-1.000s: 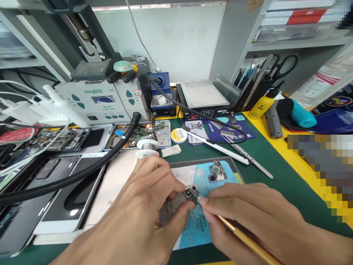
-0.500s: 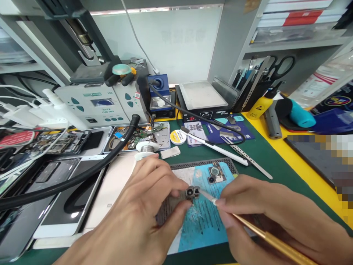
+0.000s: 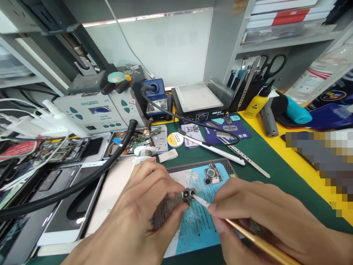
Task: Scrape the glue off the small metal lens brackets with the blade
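My left hand [image 3: 143, 209] pinches a small phone camera module [image 3: 186, 194] between thumb and forefinger. Its lens side faces up, just over a blue-and-white printed sheet [image 3: 201, 228]. In my right hand [image 3: 248, 217] is a slim tool with a gold handle [image 3: 257, 241], held like a pen. The tool's pale, tapered tip meets the right end of the module, by its smaller opening; whether it is a blade or bristles I cannot tell. A second, larger camera module [image 3: 212, 175] lies on the sheet's upper right.
Phones, including one with a white frame [image 3: 62, 206], lie at left under a thick black hose [image 3: 110, 163]. Behind are a tray of circuit boards [image 3: 158, 141], a solder spool [image 3: 145, 152], a white-handled brush [image 3: 215, 149], perforated tweezers [image 3: 252, 162] and a hot plate [image 3: 198, 96].
The view has shifted slightly. Both hands stay together, and the tool's tip now reaches a little further onto the right part of the camera module.
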The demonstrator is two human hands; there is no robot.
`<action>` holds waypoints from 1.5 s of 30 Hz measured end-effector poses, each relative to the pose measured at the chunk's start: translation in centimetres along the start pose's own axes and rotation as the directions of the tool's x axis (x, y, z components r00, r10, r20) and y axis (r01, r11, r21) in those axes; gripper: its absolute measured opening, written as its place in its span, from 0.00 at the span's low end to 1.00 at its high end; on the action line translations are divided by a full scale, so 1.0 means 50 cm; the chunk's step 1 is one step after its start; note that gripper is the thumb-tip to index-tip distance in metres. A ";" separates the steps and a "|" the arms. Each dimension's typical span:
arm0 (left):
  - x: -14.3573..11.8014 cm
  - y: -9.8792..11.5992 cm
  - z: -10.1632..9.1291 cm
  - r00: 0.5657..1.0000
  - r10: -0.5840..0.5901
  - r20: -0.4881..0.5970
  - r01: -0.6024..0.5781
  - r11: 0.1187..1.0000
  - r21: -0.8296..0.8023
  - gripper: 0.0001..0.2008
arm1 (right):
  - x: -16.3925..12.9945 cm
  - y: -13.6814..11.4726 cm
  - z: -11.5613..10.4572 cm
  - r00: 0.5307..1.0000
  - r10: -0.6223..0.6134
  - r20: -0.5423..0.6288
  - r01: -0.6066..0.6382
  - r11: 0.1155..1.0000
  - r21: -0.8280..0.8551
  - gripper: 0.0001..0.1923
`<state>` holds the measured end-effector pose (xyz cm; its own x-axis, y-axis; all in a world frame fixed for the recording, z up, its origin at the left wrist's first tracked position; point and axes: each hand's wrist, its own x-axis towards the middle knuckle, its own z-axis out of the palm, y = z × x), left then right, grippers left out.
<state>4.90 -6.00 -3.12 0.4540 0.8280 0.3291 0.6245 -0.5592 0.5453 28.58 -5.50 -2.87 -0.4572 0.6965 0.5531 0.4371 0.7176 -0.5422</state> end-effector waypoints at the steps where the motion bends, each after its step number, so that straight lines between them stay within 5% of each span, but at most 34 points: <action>1: 0.000 0.000 0.000 1.000 0.005 -0.002 -0.005 1.000 0.006 0.09 | 0.000 0.002 0.000 1.000 -0.004 -0.006 0.004 1.000 -0.005 0.13; 8: 0.004 0.003 -0.003 0.998 0.059 -0.029 -0.059 0.998 -0.002 0.07 | -0.002 0.000 0.005 0.999 -0.002 -0.042 0.005 0.998 0.061 0.13; 12: 0.008 0.005 -0.003 0.996 0.073 -0.054 -0.072 0.997 0.020 0.05 | -0.004 -0.001 0.009 0.979 0.197 -0.041 -0.177 0.940 0.290 0.13; 16: 0.007 0.008 -0.005 0.998 0.059 -0.011 -0.058 0.994 0.091 0.07 | -0.004 0.021 -0.001 0.849 0.467 0.250 -0.516 0.626 0.585 0.04; 19: 0.003 0.006 -0.005 0.997 0.081 -0.009 -0.079 0.984 0.159 0.08 | -0.001 0.040 -0.012 0.733 0.489 0.474 -0.664 0.360 0.656 0.10; 24: 0.000 0.005 -0.003 0.989 0.146 -0.034 -0.136 0.966 0.218 0.09 | 0.012 0.043 -0.017 0.722 0.445 0.530 -0.661 0.218 0.718 0.17; 45: 0.007 0.019 -0.010 0.986 0.124 -0.112 -0.112 0.988 0.107 0.07 | 0.017 0.041 -0.008 0.745 0.443 0.499 -0.630 0.220 0.745 0.15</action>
<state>5.34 -6.21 -2.07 0.4540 0.7519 0.4781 0.6338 -0.6497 0.4198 29.41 -3.44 -3.27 -0.5336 0.8335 -0.1434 -0.1929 -0.2850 -0.9389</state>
